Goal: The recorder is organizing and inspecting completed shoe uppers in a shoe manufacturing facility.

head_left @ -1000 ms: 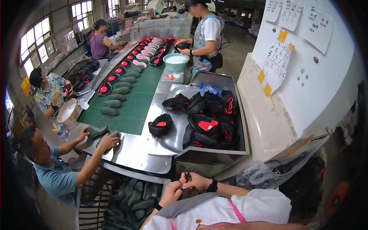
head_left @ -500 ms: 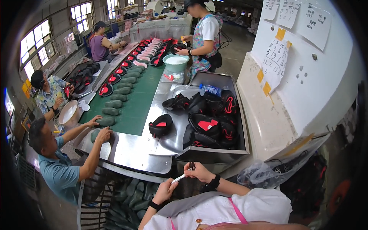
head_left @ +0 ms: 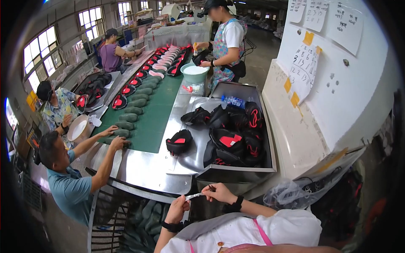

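Low centre of the frame: my left hand [head_left: 177, 209] and right hand [head_left: 219, 193] are close together, both pinching a thin white strip [head_left: 193, 196] stretched between them. Right above, the metal tray [head_left: 265, 139] on the counter [head_left: 139, 168] holds a heap of black-and-red shoe uppers [head_left: 234, 139]. One more black upper [head_left: 179, 141] sits just left of it.

Small dark item in right hand [head_left: 219, 192] too small to identify; elbows cut off.

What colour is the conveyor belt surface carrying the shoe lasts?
Dark green, seen in the head view: the conveyor belt runs between the metal table and the far workers.
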The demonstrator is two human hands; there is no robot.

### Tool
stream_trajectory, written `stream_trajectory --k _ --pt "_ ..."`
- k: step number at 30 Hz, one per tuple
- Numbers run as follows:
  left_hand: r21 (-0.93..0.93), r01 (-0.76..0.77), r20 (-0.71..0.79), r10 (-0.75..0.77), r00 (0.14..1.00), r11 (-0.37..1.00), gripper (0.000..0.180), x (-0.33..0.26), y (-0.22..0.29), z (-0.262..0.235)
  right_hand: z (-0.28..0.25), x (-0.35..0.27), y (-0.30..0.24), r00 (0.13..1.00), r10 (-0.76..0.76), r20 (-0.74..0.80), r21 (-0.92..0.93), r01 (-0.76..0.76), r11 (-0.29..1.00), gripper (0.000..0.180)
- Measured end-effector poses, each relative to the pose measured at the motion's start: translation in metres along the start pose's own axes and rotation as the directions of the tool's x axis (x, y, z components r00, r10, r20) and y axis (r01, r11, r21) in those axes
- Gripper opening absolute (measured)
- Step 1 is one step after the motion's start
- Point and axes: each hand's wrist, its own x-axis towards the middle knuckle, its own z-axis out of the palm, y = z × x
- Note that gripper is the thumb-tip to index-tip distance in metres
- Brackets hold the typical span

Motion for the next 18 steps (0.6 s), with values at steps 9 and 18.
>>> stream_trajectory --k 9,18 --pt "-0.16 0.079 0.08 -0.067 0.995 0.984 0.018 0.005 -0.009 0.008 0.004 -0.01 0.007 0.985 0.016 0.173 -0.465 0.067 0.883 0.022" --pt "-0.094 0.007 -0.028 -0.01 1.0 0.996 0.027 0.008 -0.032 0.003 0.015 -0.007 0.005 0.905 -0.13 0.405 -0.781 0.416 0.466 0.02"
